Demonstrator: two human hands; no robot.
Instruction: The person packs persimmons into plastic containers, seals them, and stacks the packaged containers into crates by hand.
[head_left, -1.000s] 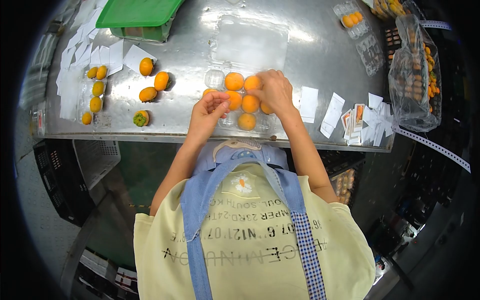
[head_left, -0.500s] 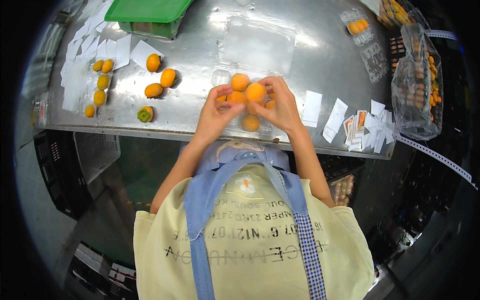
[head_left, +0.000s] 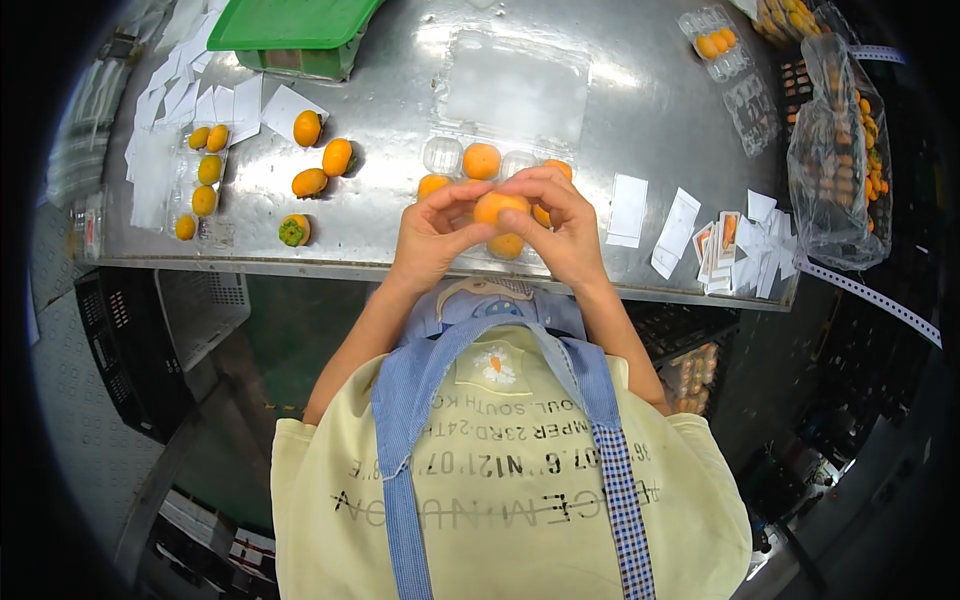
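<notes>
Above a clear plastic tray (head_left: 442,153), an orange persimmon (head_left: 500,208) is held between my two hands. My left hand (head_left: 437,231) has its fingers and thumb on the fruit's left side. My right hand (head_left: 560,226) grips the same fruit from the right. Several other persimmons lie in the tray, among them one at the top (head_left: 482,161) and one at the bottom (head_left: 506,246). Empty round cups show at the tray's top left and to the right of the top fruit. My hands hide part of the tray's middle.
Loose persimmons (head_left: 309,183) lie left of the tray, beside another filled tray (head_left: 208,170). A green-lidded box (head_left: 290,25) stands at the back. White cards (head_left: 627,210) lie to the right, with a plastic-wrapped crate (head_left: 826,160) beyond the table edge.
The right hand has lifted a persimmon from the tray's top row and brought it toward the body. The left hand has closed in on it, so both hands now hold it.
</notes>
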